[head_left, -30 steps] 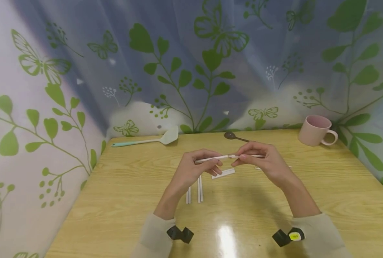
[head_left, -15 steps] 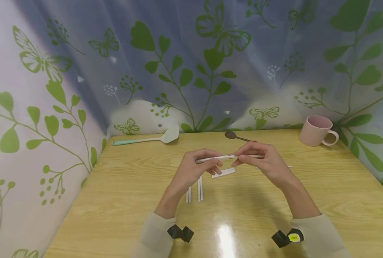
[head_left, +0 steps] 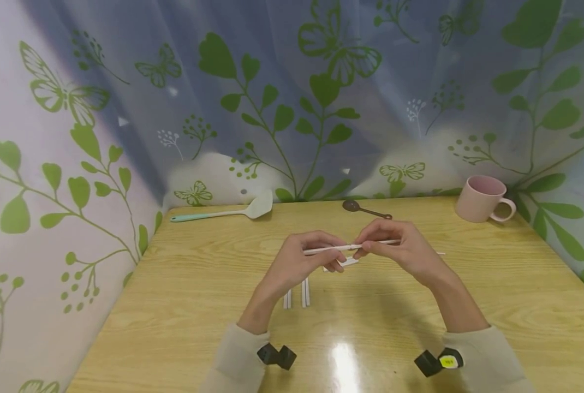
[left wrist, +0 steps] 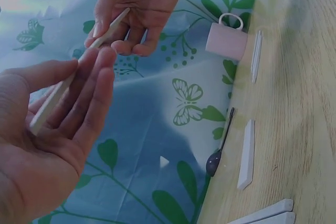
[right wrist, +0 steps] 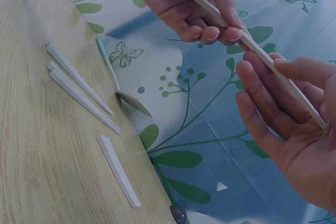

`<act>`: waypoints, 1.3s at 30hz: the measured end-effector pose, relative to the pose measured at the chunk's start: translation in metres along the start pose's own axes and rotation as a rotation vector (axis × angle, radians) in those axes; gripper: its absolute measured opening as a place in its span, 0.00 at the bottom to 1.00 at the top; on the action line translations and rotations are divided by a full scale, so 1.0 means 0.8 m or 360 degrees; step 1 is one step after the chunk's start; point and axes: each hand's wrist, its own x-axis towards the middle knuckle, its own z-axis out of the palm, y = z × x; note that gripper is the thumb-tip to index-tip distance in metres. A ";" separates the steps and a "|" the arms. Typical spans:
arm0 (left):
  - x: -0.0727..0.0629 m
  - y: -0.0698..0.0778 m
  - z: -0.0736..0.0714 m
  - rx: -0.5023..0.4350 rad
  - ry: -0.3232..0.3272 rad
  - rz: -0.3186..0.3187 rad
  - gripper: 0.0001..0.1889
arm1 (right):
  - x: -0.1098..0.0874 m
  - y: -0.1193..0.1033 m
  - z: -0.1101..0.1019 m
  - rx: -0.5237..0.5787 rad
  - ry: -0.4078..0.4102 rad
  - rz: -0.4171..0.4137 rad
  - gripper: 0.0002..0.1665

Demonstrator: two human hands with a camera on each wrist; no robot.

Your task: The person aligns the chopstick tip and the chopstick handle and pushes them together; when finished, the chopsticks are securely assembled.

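In the head view, my left hand (head_left: 297, 259) pinches the thicker white piece of a chopstick (head_left: 327, 250) between thumb and fingers. My right hand (head_left: 401, 245) grips the slimmer white piece (head_left: 389, 241), end to end with the first. Both pieces lie nearly in one line above the table, and a joint (right wrist: 255, 47) shows between the two hands in the right wrist view. Fingertips partly cover that joint, so whether the pieces are fully joined is unclear. Beneath the hands lie more white chopstick pieces (head_left: 305, 295), some as side-by-side pairs (head_left: 287, 299).
A short white pair (head_left: 349, 262) lies partly behind my left fingers. Thin white sticks (left wrist: 256, 56) rest on the wooden table (head_left: 174, 305) to the right. Along the back are a spatula (head_left: 258, 206), a dark spoon (head_left: 352, 206) and a pink mug (head_left: 480, 199), before a patterned curtain (head_left: 272, 65).
Both pieces' ends have come together, where a dark gap showed between them a second ago. My left hand has shifted slightly right and down; the spoon's handle end is now uncovered.
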 end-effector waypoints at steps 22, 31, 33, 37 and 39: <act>0.002 -0.003 0.007 -0.0062 0.0106 0.0045 0.11 | 0.001 -0.003 0.008 0.0048 0.0072 0.0009 0.08; 0.001 -0.006 0.013 -0.0101 0.0135 0.0038 0.09 | 0.001 -0.002 0.013 0.0029 0.0081 0.0016 0.07; 0.001 -0.006 0.014 -0.0105 0.0146 0.0028 0.09 | 0.001 -0.002 0.014 0.0036 0.0082 0.0014 0.06; 0.001 -0.005 0.014 -0.0114 0.0163 0.0027 0.09 | 0.002 -0.002 0.017 0.0047 0.0081 -0.0007 0.06; 0.001 -0.003 0.015 -0.0112 0.0169 0.0035 0.08 | 0.003 -0.002 0.017 0.0047 0.0078 -0.0018 0.05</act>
